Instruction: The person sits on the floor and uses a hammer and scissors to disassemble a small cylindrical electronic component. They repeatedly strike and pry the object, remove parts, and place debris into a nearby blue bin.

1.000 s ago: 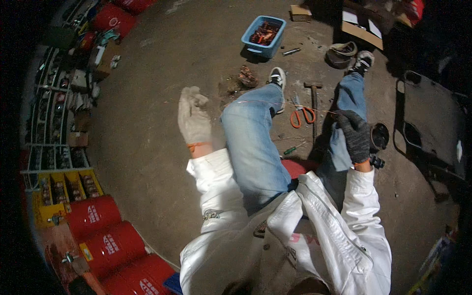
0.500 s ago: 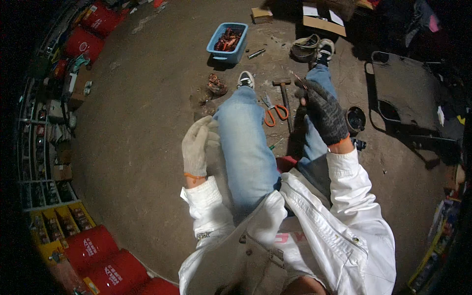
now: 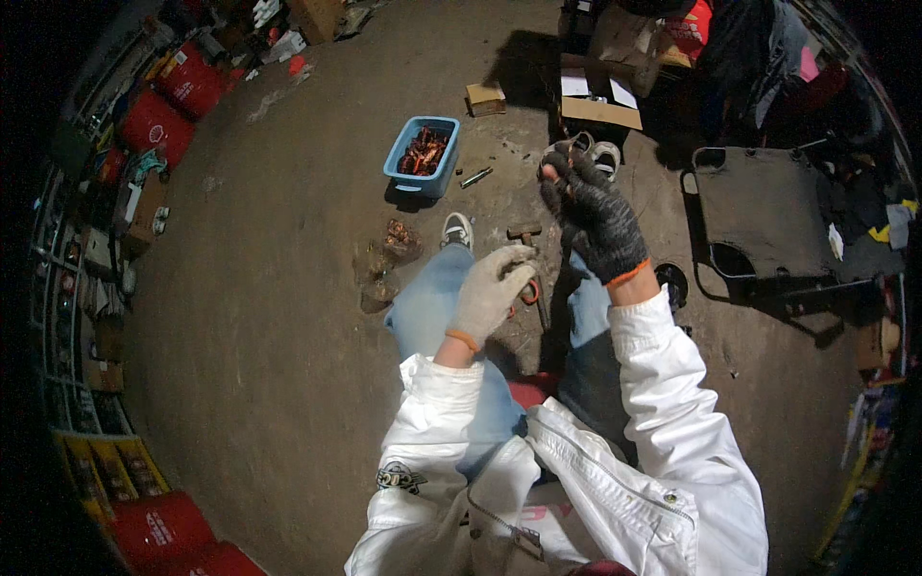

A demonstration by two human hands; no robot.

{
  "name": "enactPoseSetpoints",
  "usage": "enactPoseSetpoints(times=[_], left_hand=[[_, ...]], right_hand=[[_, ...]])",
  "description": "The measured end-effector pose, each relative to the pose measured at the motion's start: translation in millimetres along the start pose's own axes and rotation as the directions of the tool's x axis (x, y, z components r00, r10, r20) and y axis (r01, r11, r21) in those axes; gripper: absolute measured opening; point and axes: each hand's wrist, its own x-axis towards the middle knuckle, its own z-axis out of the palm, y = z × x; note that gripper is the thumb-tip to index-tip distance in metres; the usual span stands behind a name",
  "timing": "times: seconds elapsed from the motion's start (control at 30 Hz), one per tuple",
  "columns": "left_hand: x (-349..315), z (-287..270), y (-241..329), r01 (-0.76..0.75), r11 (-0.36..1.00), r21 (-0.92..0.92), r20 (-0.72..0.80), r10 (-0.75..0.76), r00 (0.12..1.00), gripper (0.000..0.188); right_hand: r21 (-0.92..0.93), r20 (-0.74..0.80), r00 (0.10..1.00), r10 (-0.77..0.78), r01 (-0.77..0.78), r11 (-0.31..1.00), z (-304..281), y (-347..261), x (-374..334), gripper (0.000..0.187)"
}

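My left hand [image 3: 487,293], in a pale knit glove, hovers above my left knee with loosely curved, separated fingers. Just beyond its fingertips are orange-handled scissors [image 3: 531,292], partly covered by the hand, and a hammer [image 3: 524,231] on the floor. My right hand [image 3: 600,216], in a dark grey glove with an orange cuff, is raised over my right leg, fingers closed. What it grips is hidden now. Ahead to the left sits a blue tub [image 3: 444,184] holding reddish copper-coloured pieces. Clear plastic bags [image 3: 376,261] with a copper-coloured clump [image 3: 399,236] lie beside my left foot.
A metal cylinder [image 3: 475,177] lies right of the tub. Farther off stand a small carton [image 3: 486,99] and an open cardboard box [image 3: 602,117]. A dark folding chair [image 3: 764,206] is on the right; red drums [image 3: 154,130] and shelves line the left.
My left hand has moved right, from beside my left leg to over the knee near the scissors. My right hand has shifted slightly left; the thin copper-coloured piece at its fingertips no longer shows.
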Motion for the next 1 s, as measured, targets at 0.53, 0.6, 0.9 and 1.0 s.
enactPoseSetpoints(times=[0.53,0.6,0.9,1.0], left_hand=[[82,-9,-50,0.288,0.908,-0.304,0.029,-0.293,0.956,0.016],[93,-21,-58,0.316,0.92,-0.232,-0.031,-0.332,0.943,0.016],[109,-65,-156,0.246,0.966,0.082,-0.082,-0.239,0.967,0.023],[107,-62,-193,0.326,0.936,0.13,-0.056,-0.322,0.945,0.024]], right_hand=[[0.064,-0.002,0.934,-0.357,0.356,0.932,-127,-116,110,0.031],[0.053,-0.012,0.911,-0.411,0.411,0.91,-163,-144,118,0.029],[-0.171,-0.443,0.7,-0.561,0.548,0.819,-275,-258,100,0.023],[-0.34,-0.575,0.522,-0.63,0.548,0.765,-248,-266,69,0.02]])
